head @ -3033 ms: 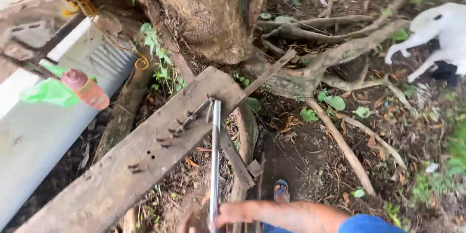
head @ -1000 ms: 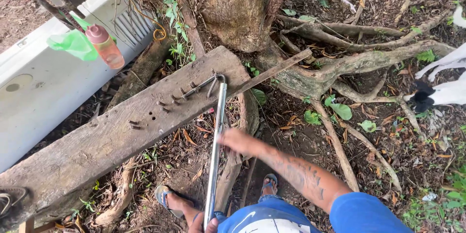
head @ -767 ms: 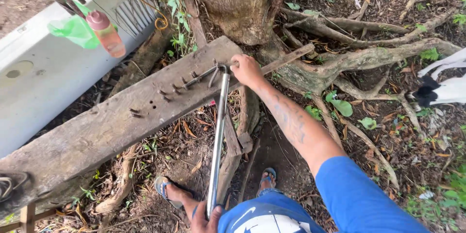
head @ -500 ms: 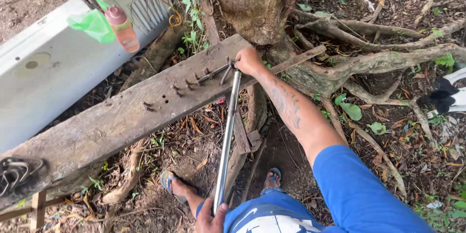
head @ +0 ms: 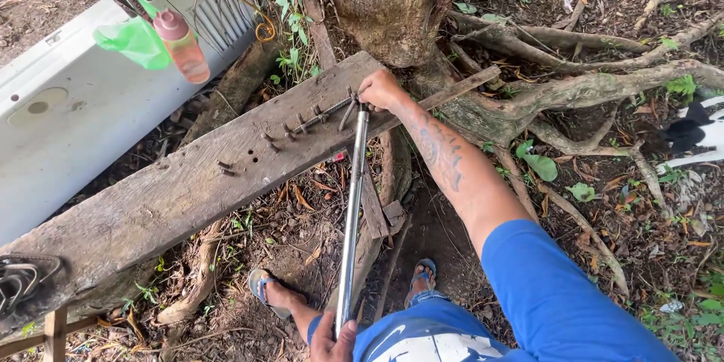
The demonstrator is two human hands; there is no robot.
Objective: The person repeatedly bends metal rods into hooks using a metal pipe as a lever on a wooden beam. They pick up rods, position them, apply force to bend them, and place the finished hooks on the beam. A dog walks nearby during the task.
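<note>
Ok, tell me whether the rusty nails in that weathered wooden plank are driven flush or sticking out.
Sticking out. The rusty nails stand bent above the weathered wooden plank; the right hand rests beside them.

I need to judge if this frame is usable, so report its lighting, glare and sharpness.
Head view: soft, even daylight with no hard shadows; the white panel at upper left is bright but not blown out; mild glare runs along the metal bar; plank, right hand and left hand are sharp, with slight wide-angle stretch at the edges.
</note>
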